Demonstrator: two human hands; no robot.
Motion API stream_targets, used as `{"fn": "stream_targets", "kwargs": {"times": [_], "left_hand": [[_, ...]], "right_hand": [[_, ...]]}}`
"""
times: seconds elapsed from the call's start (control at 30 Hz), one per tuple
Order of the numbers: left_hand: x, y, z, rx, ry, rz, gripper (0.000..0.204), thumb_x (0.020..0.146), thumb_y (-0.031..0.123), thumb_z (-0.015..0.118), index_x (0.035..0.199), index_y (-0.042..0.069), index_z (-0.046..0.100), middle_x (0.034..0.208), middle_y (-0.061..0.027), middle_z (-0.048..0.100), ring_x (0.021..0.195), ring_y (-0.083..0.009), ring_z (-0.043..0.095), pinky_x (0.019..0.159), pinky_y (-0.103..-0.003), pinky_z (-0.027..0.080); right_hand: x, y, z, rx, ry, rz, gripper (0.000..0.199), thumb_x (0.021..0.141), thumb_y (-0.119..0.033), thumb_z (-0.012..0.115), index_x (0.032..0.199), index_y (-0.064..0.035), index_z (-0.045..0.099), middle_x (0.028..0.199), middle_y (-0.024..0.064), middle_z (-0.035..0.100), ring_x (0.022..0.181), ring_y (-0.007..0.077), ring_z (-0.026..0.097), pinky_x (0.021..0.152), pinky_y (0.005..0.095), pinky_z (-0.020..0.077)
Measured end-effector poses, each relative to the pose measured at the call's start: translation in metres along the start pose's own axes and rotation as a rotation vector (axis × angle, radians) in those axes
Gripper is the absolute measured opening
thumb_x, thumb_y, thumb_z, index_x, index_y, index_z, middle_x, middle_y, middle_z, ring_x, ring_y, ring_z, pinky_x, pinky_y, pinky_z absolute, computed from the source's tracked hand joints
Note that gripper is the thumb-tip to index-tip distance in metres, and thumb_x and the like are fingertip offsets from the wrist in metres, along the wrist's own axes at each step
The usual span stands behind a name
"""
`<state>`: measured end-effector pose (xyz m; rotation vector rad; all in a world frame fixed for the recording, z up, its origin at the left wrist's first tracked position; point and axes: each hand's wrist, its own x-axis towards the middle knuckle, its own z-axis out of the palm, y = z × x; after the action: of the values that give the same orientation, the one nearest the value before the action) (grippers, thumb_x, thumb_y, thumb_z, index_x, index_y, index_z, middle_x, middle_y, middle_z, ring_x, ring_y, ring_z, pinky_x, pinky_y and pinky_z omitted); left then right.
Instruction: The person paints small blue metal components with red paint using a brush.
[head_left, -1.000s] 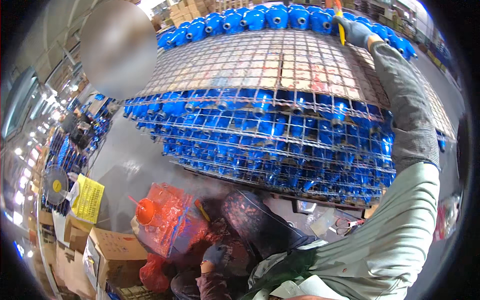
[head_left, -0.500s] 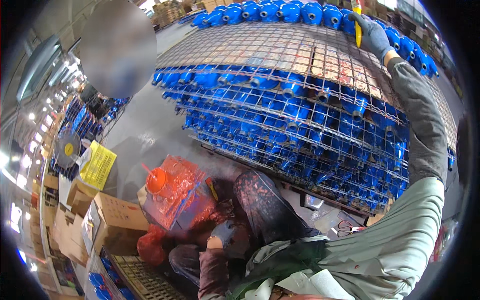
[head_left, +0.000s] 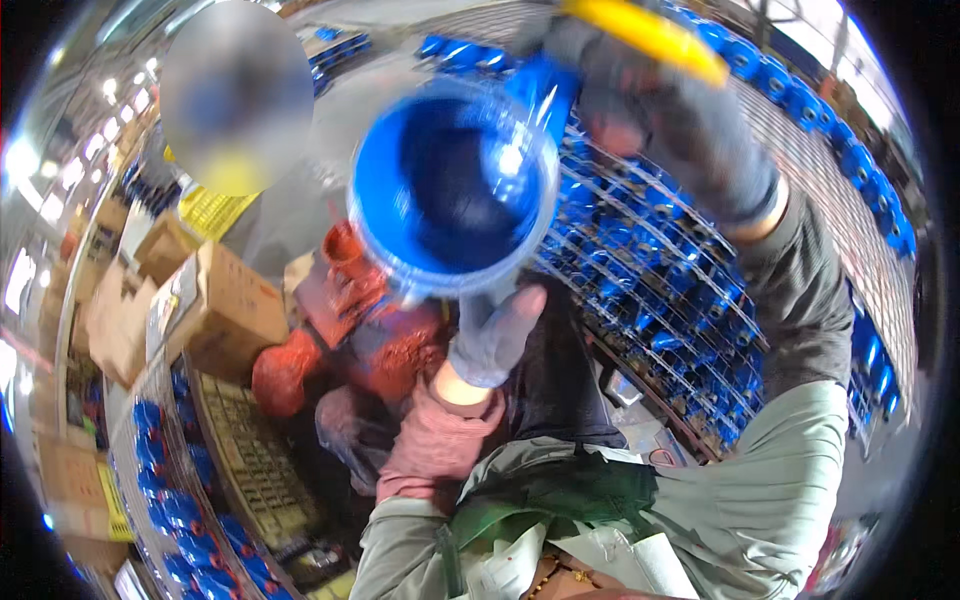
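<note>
A blue cup-shaped part (head_left: 455, 185) fills the upper middle of the head view, its open mouth facing me, blurred by motion. My right hand (head_left: 690, 140), in a grey glove, grips it from the upper right, beside a yellow strip (head_left: 650, 32). My left hand (head_left: 495, 335), also in a grey glove, touches the part's lower rim from below. Behind them stands a wire rack (head_left: 680, 290) stacked with several blue parts of the same kind.
Red plastic-wrapped items (head_left: 380, 320) lie below the blue part. Cardboard boxes (head_left: 215, 305) stand at the left, a wire tray of blue parts (head_left: 170, 480) at the lower left. Another person (head_left: 235, 100) is at the upper left.
My right hand has come back from the far top of the rack, bringing a blue part up close. My left hand has risen to meet its rim.
</note>
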<state>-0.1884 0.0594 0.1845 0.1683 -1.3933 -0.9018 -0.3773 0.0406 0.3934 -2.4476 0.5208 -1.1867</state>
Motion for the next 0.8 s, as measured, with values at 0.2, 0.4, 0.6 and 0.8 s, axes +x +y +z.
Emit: {"fn": "stream_targets", "kwargs": {"times": [0.2,0.4,0.6,0.8], "left_hand": [[0.006,0.049,-0.058,-0.778,0.336,0.245,0.096,0.070,0.071,0.066,0.136,0.006,0.043,0.133,-0.0179,0.051,0.118,-0.0364,0.052,0.096,-0.056,0.045],[-0.017,0.058,-0.210,-0.682,0.407,-0.176,0.096,0.073,0.075,0.059,0.135,0.004,0.043,0.118,-0.0175,0.057,0.102,-0.0357,0.059,0.087,-0.050,0.052],[-0.069,0.049,-0.277,-0.250,0.841,-0.112,0.057,0.088,0.048,0.060,0.120,0.002,0.053,0.111,-0.0113,0.061,0.095,-0.0242,0.062,0.085,-0.042,0.053],[-0.085,0.080,-0.315,-1.224,0.718,0.182,0.052,0.081,0.021,0.073,0.127,0.008,0.052,0.127,-0.0056,0.057,0.106,-0.0113,0.055,0.096,-0.033,0.046]], "right_hand": [[-0.013,0.018,0.118,0.627,0.020,0.302,0.033,0.097,-0.017,0.054,0.128,-0.0064,0.045,0.109,0.0125,0.062,0.070,0.0111,0.060,0.055,0.0225,0.0487],[0.002,0.086,0.188,0.430,0.118,0.430,0.064,0.096,-0.056,0.044,0.138,-0.0079,0.044,0.090,0.0028,0.059,0.067,0.0068,0.050,0.061,0.0194,0.0410],[0.013,0.201,0.309,0.346,0.232,0.563,0.024,0.094,-0.017,0.059,0.114,-0.0046,0.064,0.091,-0.0003,0.062,0.075,0.0074,0.054,0.067,0.0216,0.0444],[0.036,0.321,0.392,-0.133,0.091,0.497,0.027,0.091,-0.031,0.058,0.104,-0.0092,0.067,0.089,0.0141,0.069,0.081,0.0301,0.066,0.072,0.0383,0.0502]]}}
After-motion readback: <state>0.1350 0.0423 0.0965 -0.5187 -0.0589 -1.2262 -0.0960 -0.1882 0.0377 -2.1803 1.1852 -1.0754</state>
